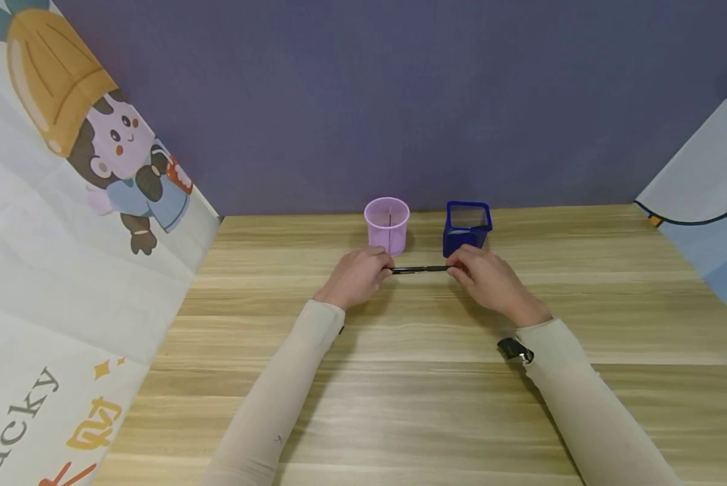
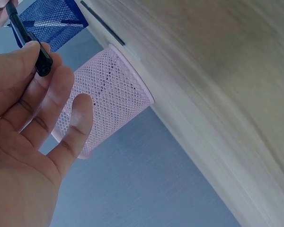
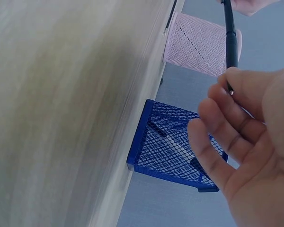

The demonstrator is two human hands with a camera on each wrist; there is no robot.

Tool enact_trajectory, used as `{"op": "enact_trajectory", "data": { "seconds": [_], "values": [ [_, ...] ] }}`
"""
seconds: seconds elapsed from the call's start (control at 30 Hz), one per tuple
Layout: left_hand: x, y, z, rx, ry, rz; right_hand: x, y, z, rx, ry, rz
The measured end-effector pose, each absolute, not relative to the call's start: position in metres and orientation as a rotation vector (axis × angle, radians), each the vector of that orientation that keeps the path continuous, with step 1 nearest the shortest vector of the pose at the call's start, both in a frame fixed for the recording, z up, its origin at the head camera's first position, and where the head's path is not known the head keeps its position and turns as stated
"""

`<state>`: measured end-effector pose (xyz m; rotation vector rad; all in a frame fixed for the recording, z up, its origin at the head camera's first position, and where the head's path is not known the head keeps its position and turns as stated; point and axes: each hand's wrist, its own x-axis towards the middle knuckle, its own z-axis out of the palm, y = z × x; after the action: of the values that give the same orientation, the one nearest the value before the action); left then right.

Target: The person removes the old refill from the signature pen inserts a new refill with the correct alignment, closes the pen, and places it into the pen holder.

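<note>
Sleeved forearms (image 1: 275, 405) reach from the lower frame to mid-frame, where left hand (image 1: 357, 275) and right hand (image 1: 491, 280) pinch opposite ends of a black pen (image 1: 420, 269), held level between the grips. Just above in frame, pink mesh cup (image 1: 378, 237) and blue mesh holder (image 1: 460, 241) (contents blurred, possibly a pen) stand on the wood-grain surface (image 1: 399, 405), before a dark backdrop (image 1: 399, 101).

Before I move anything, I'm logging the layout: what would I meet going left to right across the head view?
Printed cartoon figure, left hand, black pen, right hand, white-and-blue print. The pink holder and blue holder overlap the hands sideways, so they are left out.
</note>
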<state>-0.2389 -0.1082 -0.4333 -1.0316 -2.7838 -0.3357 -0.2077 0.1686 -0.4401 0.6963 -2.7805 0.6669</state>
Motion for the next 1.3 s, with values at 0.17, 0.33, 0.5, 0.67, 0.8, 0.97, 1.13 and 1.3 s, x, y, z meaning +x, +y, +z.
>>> {"op": "enact_trajectory", "data": {
  "seconds": [0.17, 0.33, 0.5, 0.67, 0.8, 0.97, 1.13, 1.3],
  "values": [
    [-0.2383, -0.1084, -0.4328, -1.038, -2.787, -0.336, -0.2076, 0.1686, -0.4407, 0.711, -2.772, 0.66],
    [-0.238, -0.1082, -0.432, -1.04, -2.79, -0.344, -0.208, 0.1683, -0.4414, 0.717, -2.764, 0.666],
    [-0.238, -0.1077, -0.4326, -1.043, -2.794, -0.332, -0.2079, 0.1684, -0.4422, 0.724, -2.767, 0.654],
    [-0.238, -0.1068, -0.4328, -1.055, -2.787, -0.324, -0.2076, 0.1687, -0.4422, 0.73, -2.762, 0.639],
    [-0.2376, -0.1066, -0.4325, -1.055, -2.787, -0.319, -0.2078, 0.1687, -0.4427, 0.742, -2.762, 0.627],
    [-0.2373, -0.1063, -0.432, -1.057, -2.788, -0.32, -0.208, 0.1687, -0.4433, 0.743, -2.775, 0.618],
    [-0.2372, -0.1066, -0.4319, -1.057, -2.787, -0.324, -0.2085, 0.1689, -0.4439, 0.733, -2.779, 0.628],
    [-0.2377, -0.1073, -0.4326, -1.058, -2.777, -0.345, -0.2089, 0.1695, -0.4439, 0.703, -2.786, 0.666]
  ]
}}
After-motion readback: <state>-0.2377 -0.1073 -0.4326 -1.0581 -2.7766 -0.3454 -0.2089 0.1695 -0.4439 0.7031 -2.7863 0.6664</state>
